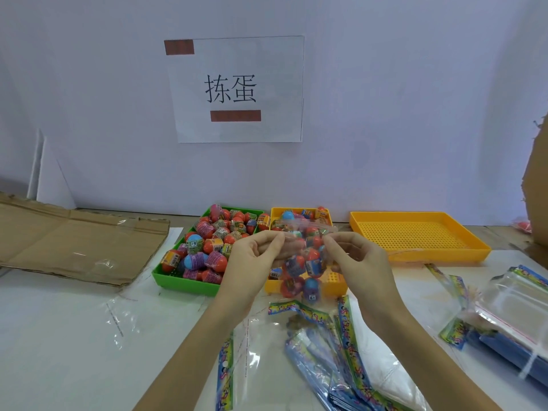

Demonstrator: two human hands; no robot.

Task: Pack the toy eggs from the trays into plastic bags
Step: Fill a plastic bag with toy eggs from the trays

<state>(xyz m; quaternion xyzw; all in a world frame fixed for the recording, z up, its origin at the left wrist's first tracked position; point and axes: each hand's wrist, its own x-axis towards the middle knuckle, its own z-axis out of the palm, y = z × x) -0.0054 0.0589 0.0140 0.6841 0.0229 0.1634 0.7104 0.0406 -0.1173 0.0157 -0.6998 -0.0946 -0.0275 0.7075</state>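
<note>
White wall panels close off the far side of your bench, with a printed paper sign (pixel 237 89) taped up at the centre. Your white table top (pixel 59 336) has its widest bare stretch at near left. A flattened cardboard sheet (pixel 77 241) lies along the far left edge, and the side of a cardboard box (pixel 536 185) stands at the far right edge.

Three trays sit in a row against the wall. At left is the green tray (pixel 184 281), heaped with toy eggs (pixel 207 244). Just beside it is a yellow tray (pixel 336 287), partly hidden behind your hands. Well to the right lies a larger orange tray (pixel 421 235), its perforated floor showing.

Flat printed bags (pixel 335 351) are scattered on the near table between your forearms, and a neater stack of bags (pixel 516 318) rests at near right.

Your left hand (pixel 252 259) and right hand (pixel 355 259) are raised over the yellow tray, close together. Each pinches the top edge of a clear plastic bag (pixel 302 262) between thumb and fingertips, with the other fingers curled in. The bag hangs between your hands, holding several red and blue eggs, and its lower end reaches down in front of the yellow tray's near rim. You cannot tell whether the bag's mouth is sealed.
</note>
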